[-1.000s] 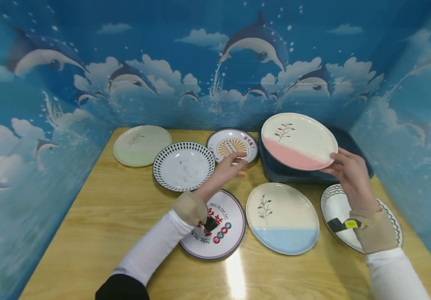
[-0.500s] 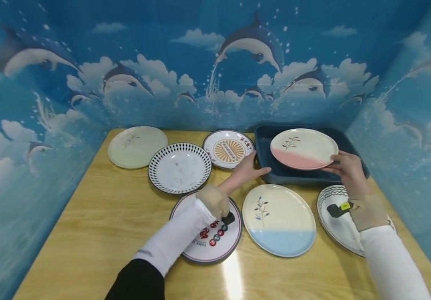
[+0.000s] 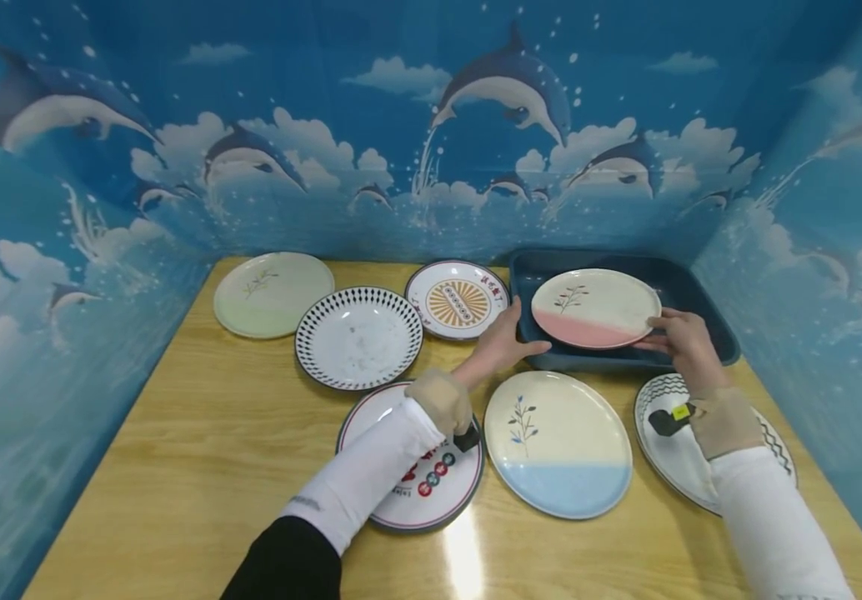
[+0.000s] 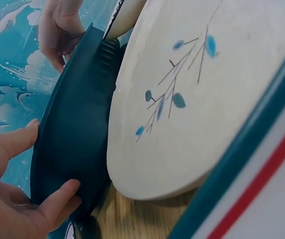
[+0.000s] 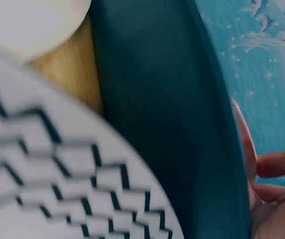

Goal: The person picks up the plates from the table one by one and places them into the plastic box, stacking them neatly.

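My right hand (image 3: 689, 343) pinches the right edge of an oval cream-and-pink plate (image 3: 598, 307) with a twig design. The plate is low inside the dark blue basin (image 3: 689, 292) at the back right, tilted slightly. My left hand (image 3: 501, 342) touches the basin's front left corner, thumb and fingers spread on either side of it. In the left wrist view, the left hand (image 4: 18, 194) lies against the basin's outer wall (image 4: 75, 134). Only part of the right hand (image 5: 279, 194) shows in the right wrist view, beyond the basin rim, with the plate's edge (image 5: 247, 139).
An oval cream-and-blue plate (image 3: 558, 442) lies before the basin, with a zigzag-rimmed dish (image 3: 682, 454) to its right. Left are a red-lettered plate (image 3: 419, 492), a diamond-rimmed dish (image 3: 359, 337), a sunburst plate (image 3: 458, 300) and a pale green plate (image 3: 273, 294). Dolphin-print walls (image 3: 371, 100) enclose the table.
The pink plate has come down into the basin, moving slightly left at the end. My left hand has moved right, from above the sunburst plate to the basin's corner.
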Available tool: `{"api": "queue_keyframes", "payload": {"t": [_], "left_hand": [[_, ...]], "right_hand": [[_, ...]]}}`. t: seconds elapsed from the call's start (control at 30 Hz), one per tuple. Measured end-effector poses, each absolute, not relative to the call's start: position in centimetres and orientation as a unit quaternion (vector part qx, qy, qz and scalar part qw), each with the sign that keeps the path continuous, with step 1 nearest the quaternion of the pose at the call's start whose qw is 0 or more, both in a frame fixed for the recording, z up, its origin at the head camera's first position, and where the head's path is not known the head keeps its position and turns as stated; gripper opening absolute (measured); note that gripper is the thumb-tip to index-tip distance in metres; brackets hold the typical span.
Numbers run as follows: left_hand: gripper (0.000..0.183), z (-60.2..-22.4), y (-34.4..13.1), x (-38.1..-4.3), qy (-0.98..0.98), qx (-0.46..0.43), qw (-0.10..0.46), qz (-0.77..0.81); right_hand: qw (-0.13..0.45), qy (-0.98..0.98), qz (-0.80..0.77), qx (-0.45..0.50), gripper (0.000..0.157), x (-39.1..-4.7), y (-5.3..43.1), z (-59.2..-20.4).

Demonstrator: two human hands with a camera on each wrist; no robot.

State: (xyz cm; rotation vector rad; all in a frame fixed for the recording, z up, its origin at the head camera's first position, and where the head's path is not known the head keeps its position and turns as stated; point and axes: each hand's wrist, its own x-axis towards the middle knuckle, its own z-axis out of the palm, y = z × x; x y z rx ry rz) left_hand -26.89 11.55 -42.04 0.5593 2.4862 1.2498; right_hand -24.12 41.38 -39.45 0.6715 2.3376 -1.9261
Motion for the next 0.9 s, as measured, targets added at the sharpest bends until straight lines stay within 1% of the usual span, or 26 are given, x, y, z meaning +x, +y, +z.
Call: {"api": "queue_keyframes", "payload": {"t": [0.2, 0.5, 0.63, 0.83, 0.9], "left_hand": [[0.098, -41.8, 11.5, -27.1, 0.867, 0.192, 0.149, 0.436], [0.097, -41.7, 11.5, -27.6, 0.862, 0.203, 0.157, 0.436], [0.098, -41.7, 11.5, -27.6, 0.861, 0.214, 0.155, 0.434], [0.097, -41.6, 11.6, -27.4, 0.862, 0.213, 0.154, 0.434], [0.098, -41.6, 11.7, -27.4, 0.864, 0.213, 0.153, 0.430]], "right_hand": [[0.047, 0.801, -0.565, 0.191, 0.056, -24.7, 41.7, -39.8], [0.079, 0.851, -0.481, 0.196, 0.052, -25.0, 41.6, -39.9], [0.095, 0.861, -0.464, 0.186, 0.047, -25.1, 41.7, -40.3], [0.116, 0.873, -0.445, 0.166, 0.036, -25.2, 41.8, -41.0], [0.118, 0.877, -0.436, 0.164, 0.035, -25.2, 41.8, -41.2]]}}
